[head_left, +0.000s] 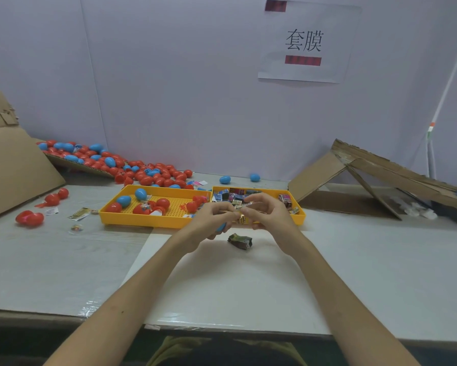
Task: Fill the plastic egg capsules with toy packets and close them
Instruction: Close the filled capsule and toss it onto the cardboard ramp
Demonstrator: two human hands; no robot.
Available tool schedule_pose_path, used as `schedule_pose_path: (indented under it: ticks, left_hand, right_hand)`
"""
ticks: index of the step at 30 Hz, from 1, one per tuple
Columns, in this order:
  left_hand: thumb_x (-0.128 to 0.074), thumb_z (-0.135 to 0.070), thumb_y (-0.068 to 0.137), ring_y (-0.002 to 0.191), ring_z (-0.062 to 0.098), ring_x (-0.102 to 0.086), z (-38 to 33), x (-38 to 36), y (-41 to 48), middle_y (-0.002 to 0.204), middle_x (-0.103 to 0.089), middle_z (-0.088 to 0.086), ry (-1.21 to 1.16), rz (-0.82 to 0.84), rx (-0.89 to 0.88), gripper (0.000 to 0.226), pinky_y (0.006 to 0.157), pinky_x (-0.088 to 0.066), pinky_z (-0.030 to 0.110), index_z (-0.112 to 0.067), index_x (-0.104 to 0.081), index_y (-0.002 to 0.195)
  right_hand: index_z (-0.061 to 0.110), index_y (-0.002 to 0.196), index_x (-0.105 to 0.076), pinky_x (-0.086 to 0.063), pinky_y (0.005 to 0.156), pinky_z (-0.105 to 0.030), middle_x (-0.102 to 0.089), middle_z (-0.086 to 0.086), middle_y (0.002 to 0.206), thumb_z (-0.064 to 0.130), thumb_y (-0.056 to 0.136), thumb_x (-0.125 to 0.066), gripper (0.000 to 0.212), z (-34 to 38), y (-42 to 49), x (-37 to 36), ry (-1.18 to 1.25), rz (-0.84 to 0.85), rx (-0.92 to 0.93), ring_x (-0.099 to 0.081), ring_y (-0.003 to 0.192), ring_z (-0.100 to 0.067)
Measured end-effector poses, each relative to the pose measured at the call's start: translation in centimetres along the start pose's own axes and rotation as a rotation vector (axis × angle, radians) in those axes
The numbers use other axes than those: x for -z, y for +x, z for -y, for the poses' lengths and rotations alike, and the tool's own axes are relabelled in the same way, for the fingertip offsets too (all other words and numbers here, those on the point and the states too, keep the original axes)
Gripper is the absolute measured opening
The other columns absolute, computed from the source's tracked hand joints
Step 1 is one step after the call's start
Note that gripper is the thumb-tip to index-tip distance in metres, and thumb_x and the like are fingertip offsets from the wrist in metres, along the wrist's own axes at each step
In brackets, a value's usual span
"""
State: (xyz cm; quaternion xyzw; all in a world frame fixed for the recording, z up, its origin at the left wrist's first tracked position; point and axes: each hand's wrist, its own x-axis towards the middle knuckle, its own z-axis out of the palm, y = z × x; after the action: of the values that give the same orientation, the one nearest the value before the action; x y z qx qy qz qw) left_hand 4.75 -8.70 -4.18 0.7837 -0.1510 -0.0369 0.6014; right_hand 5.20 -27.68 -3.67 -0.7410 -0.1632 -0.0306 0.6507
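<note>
Toy packet (242, 206), pinched between hands (211, 220) (268, 215) (above table (248, 286))

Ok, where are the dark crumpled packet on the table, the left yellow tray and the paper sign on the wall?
dark crumpled packet (240, 241), head view, middle of its wrapper.
left yellow tray (142, 222), head view, its near outer wall.
paper sign (301, 72), head view, blank lower margin.
</note>
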Motion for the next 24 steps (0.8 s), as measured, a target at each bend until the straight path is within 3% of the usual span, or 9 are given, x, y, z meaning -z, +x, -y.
schedule_pose_path:
  ticks: [7,14,20,24]
  left_hand:
    - [-0.071,-0.039,0.093,0.049,0.000,-0.046,0.1,0.0,0.2,0.057,-0.056,-0.007,0.015,-0.101,-0.079,0.024,0.042,-0.032,0.016,-0.029,-0.068,0.072]
    - [-0.071,-0.038,0.094,0.048,-0.001,-0.045,0.5,0.0,0.4,0.056,-0.056,-0.011,0.035,-0.135,-0.091,0.026,0.042,-0.032,0.014,-0.031,-0.067,0.069]
    - [-0.069,-0.032,0.096,0.048,-0.003,-0.048,0.9,0.0,0.8,0.055,-0.057,-0.010,0.071,-0.167,-0.102,0.023,0.042,-0.034,0.010,-0.018,-0.066,0.077]
    - [-0.069,-0.030,0.096,0.047,-0.003,-0.049,1.1,0.0,0.9,0.053,-0.056,-0.012,0.080,-0.193,-0.109,0.023,0.043,-0.036,0.008,-0.016,-0.065,0.077]
  right_hand:
    - [0.011,0.093,-0.070,-0.054,0.069,-0.028,-0.070,0.002,0.077,0.025,0.088,-0.076,0.015,-0.2,-0.1,-0.3,-0.003,0.042,-0.050,-0.066,0.071,-0.013]
    - [0.014,0.088,-0.077,-0.055,0.083,-0.041,-0.070,0.002,0.077,0.016,0.092,-0.072,0.006,-0.3,-0.1,0.0,0.030,-0.001,-0.033,-0.060,0.073,-0.014]
    - [0.015,0.083,-0.074,-0.056,0.069,-0.023,-0.074,0.002,0.075,0.010,0.084,-0.079,0.007,-0.3,-0.1,-0.2,-0.017,-0.056,0.021,-0.066,0.067,-0.009]
    - [0.015,0.079,-0.074,-0.056,0.067,-0.023,-0.075,0.000,0.075,0.008,0.083,-0.080,0.010,-0.3,-0.2,-0.3,-0.020,-0.094,0.048,-0.069,0.066,-0.011]
